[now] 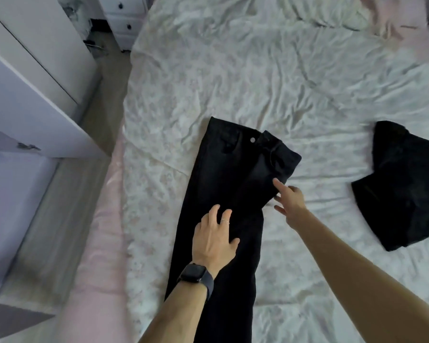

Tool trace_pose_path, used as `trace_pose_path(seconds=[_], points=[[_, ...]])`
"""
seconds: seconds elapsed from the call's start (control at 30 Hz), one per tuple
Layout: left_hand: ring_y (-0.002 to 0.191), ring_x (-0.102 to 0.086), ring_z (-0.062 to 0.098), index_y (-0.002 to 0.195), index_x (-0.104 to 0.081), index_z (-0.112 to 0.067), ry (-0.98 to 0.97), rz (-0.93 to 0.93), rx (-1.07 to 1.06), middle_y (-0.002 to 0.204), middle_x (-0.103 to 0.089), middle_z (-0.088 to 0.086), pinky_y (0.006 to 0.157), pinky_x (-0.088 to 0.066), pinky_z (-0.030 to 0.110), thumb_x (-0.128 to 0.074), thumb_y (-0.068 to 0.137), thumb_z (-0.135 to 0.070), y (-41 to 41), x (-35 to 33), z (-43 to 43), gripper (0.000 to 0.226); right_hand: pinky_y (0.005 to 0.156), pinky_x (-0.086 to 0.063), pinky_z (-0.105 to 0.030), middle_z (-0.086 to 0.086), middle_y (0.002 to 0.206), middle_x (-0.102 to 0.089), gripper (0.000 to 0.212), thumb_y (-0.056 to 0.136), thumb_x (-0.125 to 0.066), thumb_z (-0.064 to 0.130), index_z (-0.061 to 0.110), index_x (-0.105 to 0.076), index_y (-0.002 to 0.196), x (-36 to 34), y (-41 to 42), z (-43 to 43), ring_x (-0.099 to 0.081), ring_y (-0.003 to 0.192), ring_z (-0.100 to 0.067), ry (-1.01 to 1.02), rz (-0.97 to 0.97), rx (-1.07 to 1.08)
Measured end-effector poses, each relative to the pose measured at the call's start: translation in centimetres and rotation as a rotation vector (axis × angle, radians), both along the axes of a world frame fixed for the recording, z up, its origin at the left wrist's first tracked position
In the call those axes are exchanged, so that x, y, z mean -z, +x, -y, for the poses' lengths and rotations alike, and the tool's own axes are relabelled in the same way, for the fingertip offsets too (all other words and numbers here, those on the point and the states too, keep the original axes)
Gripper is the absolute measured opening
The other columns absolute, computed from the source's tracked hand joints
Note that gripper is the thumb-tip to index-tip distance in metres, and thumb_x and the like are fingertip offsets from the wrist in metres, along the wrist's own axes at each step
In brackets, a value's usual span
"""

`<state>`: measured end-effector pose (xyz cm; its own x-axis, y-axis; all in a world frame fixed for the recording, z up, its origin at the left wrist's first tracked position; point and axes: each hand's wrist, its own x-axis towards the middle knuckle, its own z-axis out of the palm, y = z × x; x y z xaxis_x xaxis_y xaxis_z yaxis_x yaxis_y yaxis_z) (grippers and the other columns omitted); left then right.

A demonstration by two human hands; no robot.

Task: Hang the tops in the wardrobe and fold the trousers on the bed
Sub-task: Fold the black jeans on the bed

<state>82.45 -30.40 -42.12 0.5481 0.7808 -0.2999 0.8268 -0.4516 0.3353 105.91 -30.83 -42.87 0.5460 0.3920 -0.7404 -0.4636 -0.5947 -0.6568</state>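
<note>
Black trousers lie lengthwise on the bed, folded leg on leg, waistband with a silver button at the far end. My left hand, a dark watch on its wrist, presses flat on the thigh part with fingers spread. My right hand reaches to the crotch edge at the trousers' right side, fingers straight and touching the fabric. A second black garment lies folded on the bed at the right.
White wardrobe with an open door stands at the left, across a narrow strip of floor. A white drawer chest stands at the far left of the bed. A pink blanket edge runs along the bed's left side.
</note>
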Motion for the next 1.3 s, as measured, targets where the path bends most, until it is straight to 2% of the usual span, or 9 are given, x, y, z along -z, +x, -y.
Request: trace_pose_path(seconds=[0.13,0.23,0.3,0.4,0.53,0.7,0.93,1.03,1.3], points=[[0.140,-0.036,0.029,0.152,-0.027,-0.026,0.038,-0.070,0.087,0.161,-0.017,0.007,0.111,-0.039,0.043,-0.063,0.091,-0.055,4.8,1.5,-3.0,0.077,0.070,-0.057,-0.033,-0.006,0.104,-0.072,0.041,0.084,-0.080,0.034,0.009,-0.065,0.112,0.2,4.8,-5.5,-0.069,0.093,-0.021,0.021,-0.083,0.199],[0.114,-0.058,0.025,0.143,-0.045,-0.023,0.099,-0.024,0.111,0.146,-0.044,0.002,0.089,-0.052,0.039,-0.058,0.095,-0.048,6.4,1.2,-4.7,0.056,0.057,-0.051,-0.029,-0.005,0.091,-0.069,0.027,0.080,-0.076,0.023,0.012,-0.064,0.102,-0.7,6.2,-8.7,-0.068,0.079,-0.020,0.074,0.008,0.330],[0.091,-0.066,0.020,0.128,-0.059,-0.021,0.134,0.069,0.028,0.120,-0.063,-0.004,0.073,-0.056,0.037,-0.055,0.093,-0.041,6.5,0.6,-6.5,0.040,0.056,-0.049,-0.027,-0.001,0.089,-0.067,0.031,0.078,-0.074,0.021,0.018,-0.059,0.104,-1.6,6.0,-11.8,-0.066,0.076,-0.016,0.188,0.162,0.291],[0.068,-0.064,0.011,0.116,-0.060,-0.030,-0.090,0.163,-0.408,0.079,-0.065,-0.012,0.058,-0.054,0.034,-0.050,0.090,-0.046,5.3,0.2,-10.2,0.032,0.069,-0.058,-0.035,-0.004,0.098,-0.069,0.041,0.077,-0.076,0.025,0.021,-0.052,0.111,-3.6,3.4,-16.8,-0.070,0.085,-0.020,0.333,0.200,0.067],[0.078,-0.065,0.015,0.114,-0.061,-0.022,-0.408,0.097,-0.769,0.088,-0.067,-0.006,0.067,-0.054,0.034,-0.057,0.094,-0.034,2.1,2.0,-14.6,0.024,0.087,-0.058,-0.035,0.006,0.111,-0.070,0.054,0.085,-0.078,0.035,0.023,-0.052,0.130,-3.1,0.2,-18.7,-0.070,0.098,-0.014,0.306,0.110,-0.350],[0.068,-0.059,0.005,0.083,-0.052,-0.033,-0.413,0.242,-0.758,0.080,-0.062,-0.013,0.049,-0.040,0.017,-0.068,0.088,-0.036,4.1,2.9,-20.1,0.018,0.071,-0.044,-0.020,0.017,0.096,-0.063,0.023,0.092,-0.063,0.034,0.023,-0.059,0.112,1.9,2.7,-12.5,-0.065,0.098,-0.014,0.034,0.378,-0.068],[0.079,-0.058,0.000,0.089,-0.055,-0.035,-0.371,0.342,-0.601,0.090,-0.061,-0.017,0.058,-0.039,0.017,-0.066,0.087,-0.060,10.7,3.6,-27.3,0.028,0.088,-0.060,-0.041,0.000,0.102,-0.075,0.035,0.095,-0.060,0.049,0.021,-0.066,0.117,5.0,5.2,-13.5,-0.072,0.091,-0.017,0.075,0.060,-0.256],[0.081,-0.062,0.008,0.094,-0.064,-0.027,-0.313,0.336,-0.623,0.087,-0.065,-0.012,0.059,-0.040,0.020,-0.066,0.092,-0.048,11.9,4.3,-29.0,0.022,0.089,-0.060,-0.040,-0.001,0.107,-0.073,0.033,0.098,-0.056,0.048,0.024,-0.066,0.119,5.1,6.0,-16.5,-0.072,0.092,-0.020,0.097,0.007,-0.282],[0.099,-0.065,0.021,0.107,-0.066,-0.019,-0.386,0.329,-0.670,0.099,-0.069,-0.005,0.091,-0.053,0.036,-0.069,0.094,-0.023,10.7,5.7,-31.4,0.014,0.086,-0.056,-0.032,0.003,0.095,-0.074,0.039,0.095,-0.062,0.049,0.013,-0.071,0.106,6.7,6.1,-18.7,-0.070,0.091,-0.015,-0.005,0.126,-0.460]])
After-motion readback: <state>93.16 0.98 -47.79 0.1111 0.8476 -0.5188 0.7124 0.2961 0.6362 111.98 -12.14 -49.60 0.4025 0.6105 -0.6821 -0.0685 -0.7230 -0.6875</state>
